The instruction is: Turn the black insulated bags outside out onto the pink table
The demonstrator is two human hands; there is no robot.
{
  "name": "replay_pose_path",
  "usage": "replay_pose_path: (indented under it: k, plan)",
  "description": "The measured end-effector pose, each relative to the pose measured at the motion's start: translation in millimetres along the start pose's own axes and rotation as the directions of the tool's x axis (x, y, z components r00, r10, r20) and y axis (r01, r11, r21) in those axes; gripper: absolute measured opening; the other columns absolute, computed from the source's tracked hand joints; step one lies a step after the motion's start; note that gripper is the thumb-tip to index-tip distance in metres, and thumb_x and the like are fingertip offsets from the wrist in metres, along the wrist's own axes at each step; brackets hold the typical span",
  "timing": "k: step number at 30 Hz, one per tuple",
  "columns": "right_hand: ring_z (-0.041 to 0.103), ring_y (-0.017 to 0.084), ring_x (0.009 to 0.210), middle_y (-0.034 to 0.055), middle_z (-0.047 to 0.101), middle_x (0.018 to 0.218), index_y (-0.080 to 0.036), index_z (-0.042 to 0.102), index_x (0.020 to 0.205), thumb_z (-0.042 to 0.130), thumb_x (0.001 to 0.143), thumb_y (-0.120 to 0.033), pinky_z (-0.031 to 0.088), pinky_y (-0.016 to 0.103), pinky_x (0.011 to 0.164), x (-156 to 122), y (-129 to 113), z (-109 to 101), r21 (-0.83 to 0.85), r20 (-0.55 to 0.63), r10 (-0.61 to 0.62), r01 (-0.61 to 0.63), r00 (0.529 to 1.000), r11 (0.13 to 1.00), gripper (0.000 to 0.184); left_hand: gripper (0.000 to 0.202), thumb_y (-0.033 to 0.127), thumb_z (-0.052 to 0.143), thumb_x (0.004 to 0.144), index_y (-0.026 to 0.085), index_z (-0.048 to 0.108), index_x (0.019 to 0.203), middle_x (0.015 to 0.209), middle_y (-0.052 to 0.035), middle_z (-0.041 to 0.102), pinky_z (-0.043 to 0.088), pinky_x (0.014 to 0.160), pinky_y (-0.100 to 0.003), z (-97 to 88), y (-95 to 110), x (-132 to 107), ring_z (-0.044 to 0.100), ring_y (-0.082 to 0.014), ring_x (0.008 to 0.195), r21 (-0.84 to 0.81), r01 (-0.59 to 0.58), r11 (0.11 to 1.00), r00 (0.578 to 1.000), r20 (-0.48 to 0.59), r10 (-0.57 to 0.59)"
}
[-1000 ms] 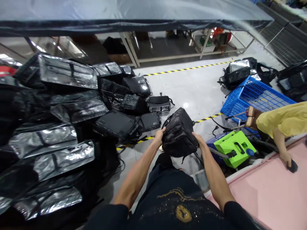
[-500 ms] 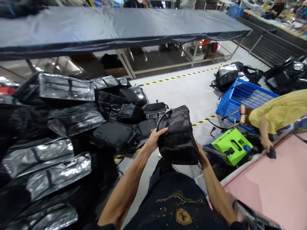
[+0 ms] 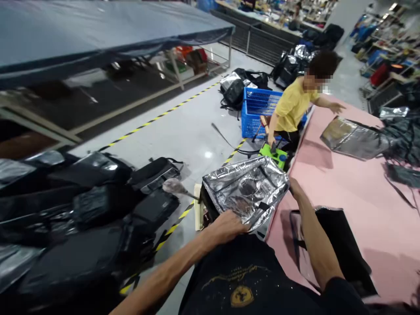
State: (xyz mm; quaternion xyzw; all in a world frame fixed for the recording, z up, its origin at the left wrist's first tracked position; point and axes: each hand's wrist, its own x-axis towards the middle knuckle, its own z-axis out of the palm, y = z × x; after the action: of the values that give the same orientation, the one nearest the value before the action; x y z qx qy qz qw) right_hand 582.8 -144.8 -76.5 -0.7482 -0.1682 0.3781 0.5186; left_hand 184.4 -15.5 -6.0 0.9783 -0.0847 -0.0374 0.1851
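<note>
A black insulated bag with a silver foil lining (image 3: 246,186) is held up in front of my waist, its shiny inside facing up. My left hand (image 3: 231,224) grips the near edge of it, with the fingers curled over the foil. At the right corner, my right hand (image 3: 296,189) has hold of the bag; most of its fingers are hidden behind the bag. Beneath my right forearm, a flat black and clear bag piece (image 3: 344,249) lies on the pink table (image 3: 387,210).
Black bags (image 3: 75,236) are heaped on the floor at left. A co-worker in a yellow shirt (image 3: 293,105) stands by the pink table, near a blue crate (image 3: 259,111) and a green box (image 3: 274,153). A foil-lined panel (image 3: 354,138) lies on the table; a grey covered table (image 3: 114,30) stands behind.
My view has swung right, bringing more of the pink table in. The bag has turned over from its black outside to its silver inside. The co-worker now shows further in.
</note>
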Motion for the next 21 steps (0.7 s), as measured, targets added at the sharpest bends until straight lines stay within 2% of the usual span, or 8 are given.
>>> replay_pose_path:
  k: [2,4,8,11,13,15,18,21]
  plan:
    - [0.075,0.031,0.108,0.0115,0.085,0.105,-0.018,0.084,0.1,0.07,0.091,-0.084,0.061,0.041,0.101,-23,26,-21,-0.081,0.006,0.102,-0.101,0.995,0.992,0.068,0.024,0.007,0.065,0.096,0.024,0.079,0.106,0.085,-0.0045,0.077,0.049,0.078,-0.035,21.4,5,2,0.068,-0.0248,0.085,-0.02,-0.037,0.999,0.998,0.043,0.038]
    - [0.074,0.03,0.102,0.0117,0.084,0.099,-0.018,0.082,0.094,0.062,0.094,-0.086,0.061,0.041,0.097,-38,49,-40,-0.143,-0.04,0.156,-0.16,0.987,0.977,0.071,0.023,0.009,0.062,0.1,0.025,0.078,0.105,0.082,-0.0032,0.073,0.048,0.079,-0.036,37.2,7,2,0.064,-0.0237,0.082,-0.072,-0.055,0.996,0.998,0.025,0.057]
    - [0.07,0.03,0.095,0.0085,0.078,0.082,-0.02,0.076,0.078,0.069,0.091,-0.077,0.059,0.041,0.093,-42,71,-62,-0.317,-0.046,0.11,-0.119,0.993,0.941,0.059,0.022,0.015,0.059,0.108,0.026,0.077,0.102,0.076,-0.0009,0.067,0.042,0.072,-0.037,48.2,10,0,0.056,-0.0225,0.073,-0.12,-0.094,0.988,0.996,-0.016,0.093]
    - [0.071,0.028,0.091,0.0084,0.078,0.083,-0.021,0.076,0.081,0.068,0.092,-0.073,0.06,0.038,0.086,-32,73,-59,-0.29,-0.018,0.11,-0.111,0.994,0.951,0.054,0.02,0.016,0.059,0.109,0.026,0.076,0.105,0.078,-0.0013,0.069,0.037,0.069,-0.038,42.0,11,-2,0.056,-0.022,0.073,-0.082,-0.096,0.992,0.995,0.032,0.099]
    - [0.073,0.026,0.089,0.009,0.081,0.09,-0.021,0.077,0.091,0.063,0.096,-0.075,0.061,0.035,0.08,-27,71,-49,-0.206,0.024,0.129,-0.122,0.991,0.971,0.055,0.02,0.015,0.061,0.109,0.025,0.076,0.102,0.079,-0.0017,0.07,0.036,0.069,-0.037,35.7,11,-4,0.056,-0.0214,0.074,-0.054,-0.101,0.993,0.992,0.066,0.104]
    - [0.073,0.024,0.089,0.0084,0.082,0.094,-0.021,0.076,0.094,0.066,0.095,-0.073,0.062,0.033,0.08,-24,68,-38,-0.107,0.076,0.13,-0.121,0.989,0.987,0.053,0.019,0.015,0.062,0.109,0.024,0.075,0.097,0.076,-0.0014,0.069,0.036,0.069,-0.037,30.1,9,-6,0.056,-0.0212,0.073,-0.024,-0.115,0.993,0.991,0.069,0.116]
    - [0.074,0.024,0.088,0.0077,0.083,0.094,-0.022,0.072,0.09,0.084,0.084,-0.063,0.063,0.033,0.082,-24,62,-25,0.034,0.127,0.137,-0.143,0.982,0.989,0.043,0.017,0.014,0.065,0.108,0.023,0.074,0.096,0.077,-0.0013,0.07,0.037,0.07,-0.037,23.8,-4,-13,0.058,-0.0212,0.074,-0.008,-0.13,0.991,0.991,0.018,0.13]
    - [0.073,0.025,0.083,0.0066,0.081,0.089,-0.024,0.067,0.091,0.09,0.073,-0.054,0.061,0.033,0.075,-28,57,-22,0.087,0.137,0.183,-0.196,0.974,0.977,0.042,0.022,0.007,0.062,0.104,0.024,0.075,0.104,0.087,-0.0015,0.073,0.041,0.076,-0.035,22.7,-25,-31,0.062,-0.0202,0.082,-0.071,-0.073,0.995,0.996,-0.05,0.069]
